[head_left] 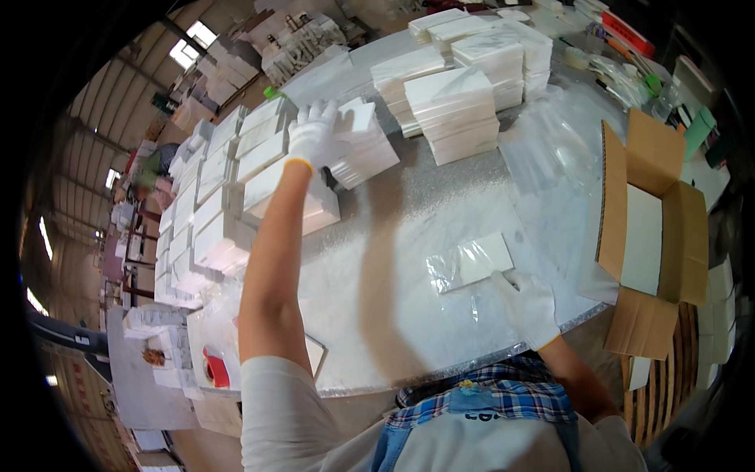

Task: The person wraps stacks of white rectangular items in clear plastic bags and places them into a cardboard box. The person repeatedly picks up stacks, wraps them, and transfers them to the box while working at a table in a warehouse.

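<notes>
My left hand [314, 135], in a white glove with a yellow cuff edge, is stretched out at the far left with its fingers spread. It lies over the left side of a stack of white tiles [363, 157]; its palm is hidden. My right hand [528, 308], gloved as well, is closed at the near right corner of a white tile [484, 258] lying flat on the table. Clear plastic film [445, 270] covers that tile's left part and spreads past it.
Stacked white tiles [216, 228] fill the table's left side, and more stacks [452, 110] stand at the back. Clear plastic bags [550, 145] lie at the right. An open cardboard box [683, 228] stands beside the table's right edge. A red tape roll [215, 368] sits at the left.
</notes>
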The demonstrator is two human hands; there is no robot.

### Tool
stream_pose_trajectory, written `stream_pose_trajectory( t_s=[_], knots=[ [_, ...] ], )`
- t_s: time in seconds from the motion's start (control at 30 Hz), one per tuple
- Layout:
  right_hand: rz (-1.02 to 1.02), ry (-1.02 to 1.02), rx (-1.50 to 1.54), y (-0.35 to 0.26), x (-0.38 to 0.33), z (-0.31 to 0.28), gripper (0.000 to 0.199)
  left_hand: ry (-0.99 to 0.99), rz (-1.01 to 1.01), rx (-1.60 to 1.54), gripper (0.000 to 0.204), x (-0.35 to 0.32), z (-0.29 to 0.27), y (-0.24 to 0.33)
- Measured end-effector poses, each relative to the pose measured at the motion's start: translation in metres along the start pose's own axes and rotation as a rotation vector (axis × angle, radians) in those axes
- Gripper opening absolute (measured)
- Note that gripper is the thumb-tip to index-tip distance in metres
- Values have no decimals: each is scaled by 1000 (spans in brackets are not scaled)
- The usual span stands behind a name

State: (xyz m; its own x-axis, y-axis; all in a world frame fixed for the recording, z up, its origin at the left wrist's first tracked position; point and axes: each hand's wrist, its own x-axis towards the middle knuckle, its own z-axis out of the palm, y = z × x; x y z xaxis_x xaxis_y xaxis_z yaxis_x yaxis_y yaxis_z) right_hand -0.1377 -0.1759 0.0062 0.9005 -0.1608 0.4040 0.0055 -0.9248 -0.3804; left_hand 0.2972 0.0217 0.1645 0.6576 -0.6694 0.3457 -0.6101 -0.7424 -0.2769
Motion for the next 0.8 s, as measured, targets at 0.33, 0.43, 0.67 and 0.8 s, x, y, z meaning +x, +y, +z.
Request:
stream_pose_trajectory(
  t_s=[0.33,0.43,0.67,0.8],
  knots=[
    [20,24,-12,6,4,1,29,-474,113,-209,96,71,10,-20],
    [28,12,-15,4,5,-2,29,-466,62,-233,92,75,15,-26],
    [24,6,-51,4,5,-2,30,-505,-26,-255,99,87,38,-41],
    [29,21,-30,2,3,-3,30,-450,9,-360,66,77,35,-34]
  ],
)
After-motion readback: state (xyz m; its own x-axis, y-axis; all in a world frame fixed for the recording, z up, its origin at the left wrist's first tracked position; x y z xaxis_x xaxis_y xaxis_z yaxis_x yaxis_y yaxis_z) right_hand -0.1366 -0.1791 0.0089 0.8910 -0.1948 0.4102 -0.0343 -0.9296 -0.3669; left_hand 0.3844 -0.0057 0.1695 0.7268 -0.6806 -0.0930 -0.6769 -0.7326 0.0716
